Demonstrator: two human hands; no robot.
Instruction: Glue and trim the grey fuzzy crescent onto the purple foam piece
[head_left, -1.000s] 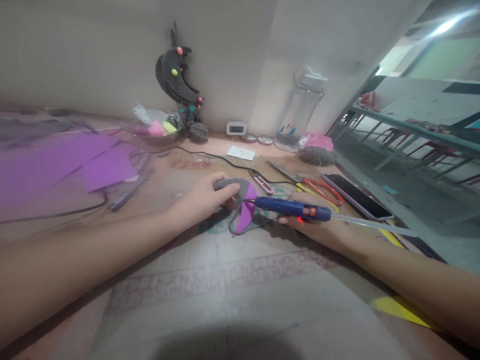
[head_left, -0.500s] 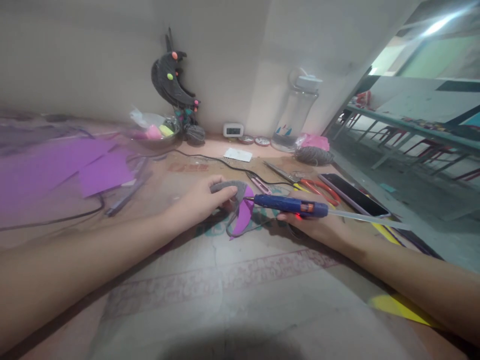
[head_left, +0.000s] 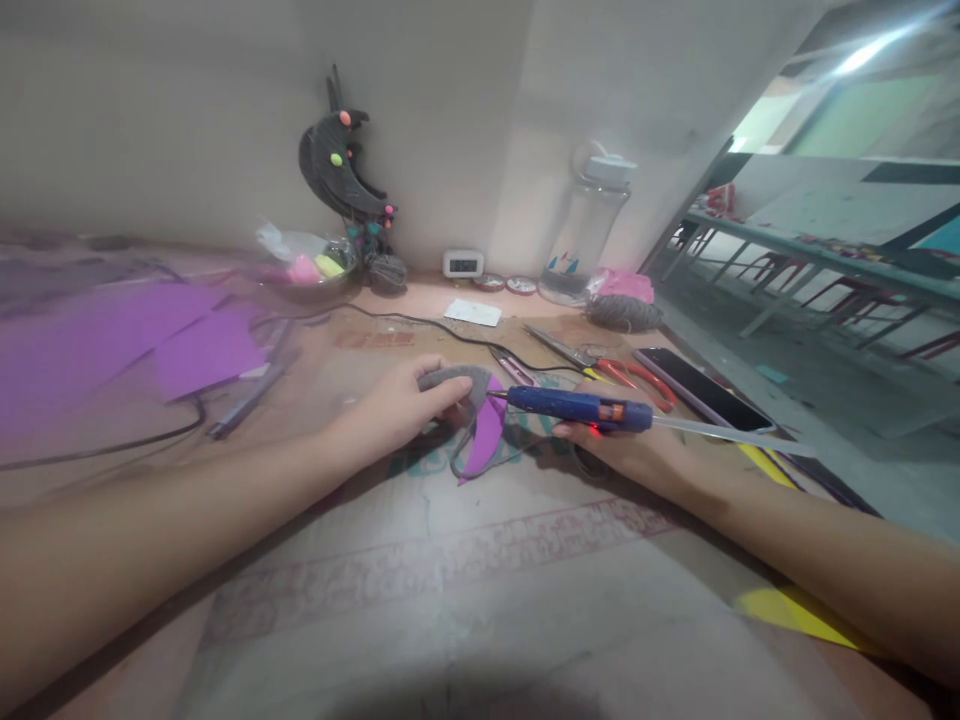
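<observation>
My left hand (head_left: 394,408) grips a grey felt crescent (head_left: 459,379) with a purple foam piece (head_left: 486,437) attached, holding it on the cardboard-covered table (head_left: 465,590). My right hand (head_left: 622,452) holds a blue hot glue gun (head_left: 574,408) level, with a glue stick (head_left: 720,432) poking out of its back. The gun's nozzle touches the crescent where grey meets purple. A small red light glows under the gun.
Red-handled scissors (head_left: 626,373), a pink cutter (head_left: 516,369), a phone (head_left: 701,388) and a black cable (head_left: 420,322) lie beyond the hands. Purple foam sheets (head_left: 150,345) are at left. A water bottle (head_left: 589,235), small clock (head_left: 463,263), bowl (head_left: 304,275) and dark crescent ornament (head_left: 337,165) stand by the wall.
Both hands keep their grips and the nozzle stays on the crescent. The view has tilted slightly, shifting everything a little left and up in the picture.
</observation>
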